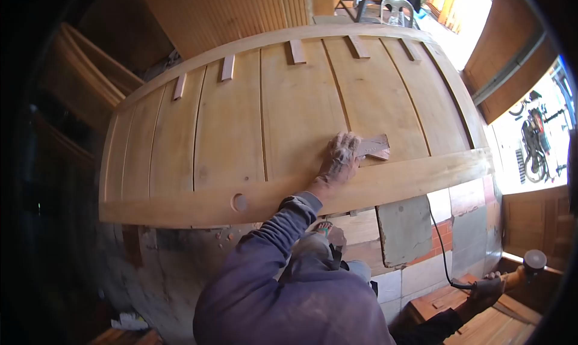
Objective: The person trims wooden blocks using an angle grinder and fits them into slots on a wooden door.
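A large pale wooden door panel with vertical boards lies flat in front of me. My left hand is over its near side, fingers closed round the end of a small wooden block that seems to lie on the panel. Part of that block is hidden by my fingers. Out at the lower right, off the panel, my right hand grips an angle grinder with a round disc facing up. Its black cord hangs from the rear end.
Several small wooden strips rest along the panel's far edge. The near rail has a round hole. Lower right stands a wooden piece of furniture. Behind are a chair and, outside, a motorcycle. Patchwork tiles cover the floor.
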The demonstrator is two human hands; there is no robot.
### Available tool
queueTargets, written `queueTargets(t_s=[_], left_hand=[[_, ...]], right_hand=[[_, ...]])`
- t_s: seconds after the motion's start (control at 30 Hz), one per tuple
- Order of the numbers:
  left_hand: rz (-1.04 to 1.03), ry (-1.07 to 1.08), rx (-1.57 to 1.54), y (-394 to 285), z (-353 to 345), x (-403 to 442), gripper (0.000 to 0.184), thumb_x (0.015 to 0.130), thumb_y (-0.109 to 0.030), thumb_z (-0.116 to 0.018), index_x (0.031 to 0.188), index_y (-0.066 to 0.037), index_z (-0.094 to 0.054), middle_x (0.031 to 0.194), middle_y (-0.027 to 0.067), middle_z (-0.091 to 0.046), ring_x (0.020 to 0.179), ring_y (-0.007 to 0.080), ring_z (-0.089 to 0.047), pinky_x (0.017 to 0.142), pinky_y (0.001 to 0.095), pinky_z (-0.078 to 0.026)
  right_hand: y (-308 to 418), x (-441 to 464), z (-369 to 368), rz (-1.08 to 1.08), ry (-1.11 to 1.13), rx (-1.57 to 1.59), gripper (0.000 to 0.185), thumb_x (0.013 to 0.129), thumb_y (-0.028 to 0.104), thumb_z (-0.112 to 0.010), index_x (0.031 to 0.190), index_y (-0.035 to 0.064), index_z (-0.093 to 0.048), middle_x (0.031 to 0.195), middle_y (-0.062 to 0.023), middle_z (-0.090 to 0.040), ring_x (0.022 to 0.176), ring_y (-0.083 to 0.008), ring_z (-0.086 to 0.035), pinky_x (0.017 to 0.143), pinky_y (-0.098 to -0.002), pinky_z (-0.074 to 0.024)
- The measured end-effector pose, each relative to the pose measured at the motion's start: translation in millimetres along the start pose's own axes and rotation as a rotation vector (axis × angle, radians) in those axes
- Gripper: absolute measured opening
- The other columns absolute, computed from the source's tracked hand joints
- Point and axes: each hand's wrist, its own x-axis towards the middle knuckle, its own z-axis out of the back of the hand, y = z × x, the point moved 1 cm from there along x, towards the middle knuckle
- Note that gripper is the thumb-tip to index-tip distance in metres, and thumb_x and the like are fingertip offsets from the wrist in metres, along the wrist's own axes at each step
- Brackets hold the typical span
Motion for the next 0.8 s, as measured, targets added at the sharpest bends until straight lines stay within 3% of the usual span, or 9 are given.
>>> queueTargets(t_s=[0.03,0.1,0.2,0.3,0.37,0.4,0.63,0.8], left_hand=[[0.010,0.029,0.018,-4.8,5.1,0.4,0.057,0.082,-0.026,-0.088,0.128,-0.004,-0.061,0.130,0.0162,-0.064,0.126,0.0405,-0.056,0.110,0.0529,-0.044],[0.077,0.032,0.040,-8.4,9.0,-0.5,0.057,0.082,-0.027,-0.088,0.127,-0.005,-0.062,0.127,0.0155,-0.064,0.122,0.0397,-0.057,0.107,0.0524,-0.045],[0.129,0.018,0.087,-12.7,15.9,4.7,0.055,0.082,-0.028,-0.088,0.125,-0.005,-0.063,0.122,0.0152,-0.065,0.117,0.0394,-0.058,0.105,0.0526,-0.046],[0.093,-0.098,0.176,-12.9,17.5,4.7,0.052,0.084,-0.032,-0.087,0.122,-0.005,-0.064,0.120,0.0158,-0.065,0.114,0.0397,-0.059,0.102,0.0536,-0.047],[-0.002,-0.229,0.258,-6.7,14.3,0.1,0.054,0.085,-0.038,-0.085,0.120,-0.004,-0.063,0.115,0.0161,-0.064,0.110,0.0387,-0.059,0.100,0.0534,-0.047],[0.006,-0.233,0.278,-6.8,14.9,-3.1,0.054,0.087,-0.040,-0.084,0.121,-0.004,-0.063,0.115,0.0164,-0.065,0.110,0.0391,-0.059,0.099,0.0536,-0.047],[0.208,-0.236,0.492,9.9,4.0,-6.9,0.055,0.094,-0.048,-0.077,0.126,-0.007,-0.063,0.114,0.0205,-0.069,0.107,0.0412,-0.063,0.090,0.0539,-0.050],[0.294,-0.291,0.566,9.8,2.7,-4.6,0.057,0.097,-0.057,-0.071,0.126,-0.009,-0.063,0.108,0.0194,-0.071,0.100,0.0424,-0.066,0.085,0.0550,-0.053]], right_hand=[[6.7,9.0,-3.7,-0.079,-0.023,0.066,0.047,0.105,0.032,-0.069,0.134,-0.0033,-0.056,0.112,-0.0138,-0.063,0.097,-0.0211,-0.062,0.092,-0.0351,-0.0527],[-1.9,18.1,-7.7,0.238,0.074,-0.322,0.069,0.098,0.034,-0.081,0.149,0.0008,-0.049,0.122,-0.0182,-0.061,0.105,-0.0281,-0.062,0.098,-0.0398,-0.0536],[-13.1,55.5,16.5,0.416,0.171,-0.521,0.089,0.091,0.039,-0.089,0.157,0.0009,-0.045,0.127,-0.0201,-0.060,0.111,-0.0329,-0.063,0.102,-0.0434,-0.0534],[-20.8,107.9,45.0,0.297,0.147,-0.299,0.064,0.099,0.039,-0.077,0.143,-0.0007,-0.054,0.117,-0.0159,-0.063,0.103,-0.0272,-0.065,0.097,-0.0397,-0.0556],[-21.2,153.9,86.0,-0.200,0.114,0.104,0.045,0.112,0.039,-0.058,0.133,-0.0015,-0.058,0.106,-0.0121,-0.064,0.097,-0.0230,-0.065,0.093,-0.0369,-0.0569],[-29.1,158.8,92.3,-0.213,0.025,0.022,0.045,0.113,0.040,-0.055,0.128,-0.0011,-0.062,0.104,-0.0114,-0.065,0.096,-0.0226,-0.066,0.094,-0.0344,-0.0559],[-58.7,166.7,70.0,-0.373,0.080,0.014,0.043,0.105,0.042,-0.068,0.117,0.0010,-0.064,0.094,-0.0089,-0.065,0.089,-0.0195,-0.065,0.087,-0.0317,-0.0556],[-70.7,175.3,52.6,-0.457,0.184,0.153,0.035,0.108,0.035,-0.062,0.122,0.0021,-0.060,0.096,-0.0102,-0.065,0.086,-0.0199,-0.067,0.078,-0.0320,-0.0586]])
